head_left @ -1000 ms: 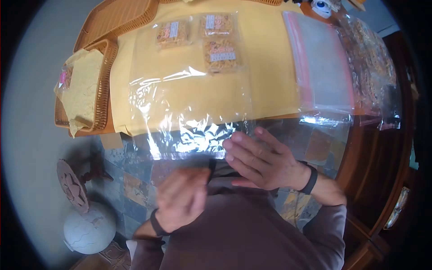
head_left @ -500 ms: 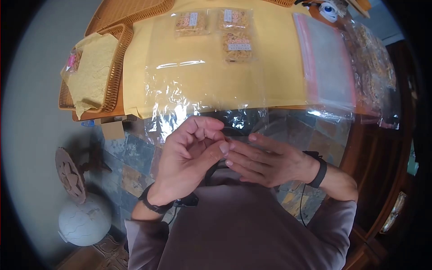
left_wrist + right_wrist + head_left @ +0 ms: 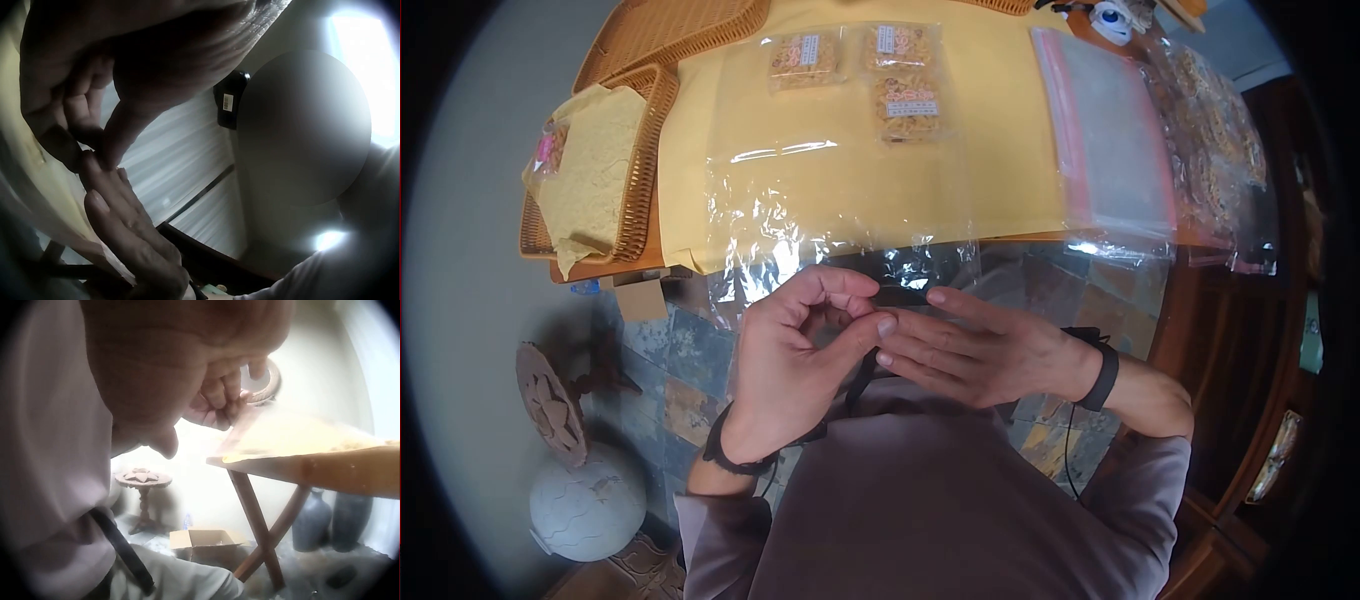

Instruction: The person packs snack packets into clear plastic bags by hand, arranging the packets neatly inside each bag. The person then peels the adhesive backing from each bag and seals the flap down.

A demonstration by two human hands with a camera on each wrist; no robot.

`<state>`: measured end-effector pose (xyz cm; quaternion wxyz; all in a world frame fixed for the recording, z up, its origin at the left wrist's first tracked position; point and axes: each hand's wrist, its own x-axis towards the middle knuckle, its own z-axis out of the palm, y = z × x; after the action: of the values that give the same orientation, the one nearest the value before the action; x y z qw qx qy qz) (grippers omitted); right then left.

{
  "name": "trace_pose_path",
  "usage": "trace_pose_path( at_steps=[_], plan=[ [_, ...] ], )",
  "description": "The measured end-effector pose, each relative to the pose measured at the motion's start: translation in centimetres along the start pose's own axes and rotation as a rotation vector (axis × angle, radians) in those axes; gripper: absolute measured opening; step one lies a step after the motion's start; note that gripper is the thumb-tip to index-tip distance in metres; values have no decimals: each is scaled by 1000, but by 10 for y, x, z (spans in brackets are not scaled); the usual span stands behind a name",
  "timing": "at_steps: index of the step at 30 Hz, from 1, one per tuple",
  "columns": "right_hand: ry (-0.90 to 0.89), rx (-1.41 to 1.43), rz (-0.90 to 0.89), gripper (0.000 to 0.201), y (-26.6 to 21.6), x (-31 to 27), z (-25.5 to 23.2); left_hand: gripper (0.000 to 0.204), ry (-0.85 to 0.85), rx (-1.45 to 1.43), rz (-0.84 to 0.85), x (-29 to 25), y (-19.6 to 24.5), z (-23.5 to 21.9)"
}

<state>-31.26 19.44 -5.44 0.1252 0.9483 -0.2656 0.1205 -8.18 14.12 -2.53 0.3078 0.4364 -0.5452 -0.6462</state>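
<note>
A large clear plastic bag (image 3: 840, 180) lies flat on the yellow cloth, its near end hanging past the table edge. Under its film are three square packs of crinkled noodle-like food, such as the labelled pack (image 3: 907, 105). At the bag's near edge my left hand (image 3: 790, 365) curls its fingers, thumb and forefinger pinching there; the pinched bit is mostly hidden. My right hand (image 3: 990, 350) reaches in from the other side with fingers extended, their tips meeting the left thumb. In the left wrist view, the right fingers (image 3: 122, 212) come up against the pinching left fingertips.
A wicker basket (image 3: 645, 190) with a yellow cloth and small packet stands left. A stack of clear bags (image 3: 1110, 150) with pink edges lies right, beside more food packs (image 3: 1210, 130). On the floor are a carved stand (image 3: 550, 400), a round pot (image 3: 590, 505) and a cardboard box (image 3: 640, 298).
My left hand has risen from near my body to the bag's edge, turned, and met the right fingertips. Over the last half second both hands have barely moved; the view has shifted slightly.
</note>
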Motion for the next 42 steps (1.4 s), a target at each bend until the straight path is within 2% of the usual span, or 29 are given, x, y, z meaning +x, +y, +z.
trace_pose_path(
  at_steps=[6, 8, 12, 14, 15, 18, 21, 23, 29, 33, 42],
  plan=[
    [56, 148, 80, 38, -5, -1, 1, 15, -7, -28, 11, -1, 0, 6],
    [87, 167, 64, 37, -6, -2, 2, 11, -15, -241, 47, 1, -1, 7],
    [103, 127, 28, 35, -7, -2, -1, 10, -32, -231, -5, 5, 10, 14],
    [91, 109, 14, 35, -5, -2, -3, 13, -156, -207, 20, 5, 6, 18],
    [77, 92, 1, 35, -4, -2, -3, 13, -157, -205, 20, 6, 3, 20],
    [89, 16, -41, 36, -8, -8, 2, 15, -139, -103, 42, 7, -2, 23],
    [64, 80, -17, 36, -6, -5, -5, 16, -134, 1, 28, 6, 0, 25],
    [58, 72, -7, 37, -7, -7, -5, 15, -38, -27, 32, 4, 1, 22],
    [67, 77, 7, 37, -11, -10, -2, 15, -72, -202, 9, 2, 0, 22],
    [72, 61, 17, 37, -13, -10, -1, 18, -75, -226, 47, 4, -4, 27],
    [43, 75, 20, 39, -14, -8, -3, 22, -11, -251, 15, 9, -10, 34]
  ],
)
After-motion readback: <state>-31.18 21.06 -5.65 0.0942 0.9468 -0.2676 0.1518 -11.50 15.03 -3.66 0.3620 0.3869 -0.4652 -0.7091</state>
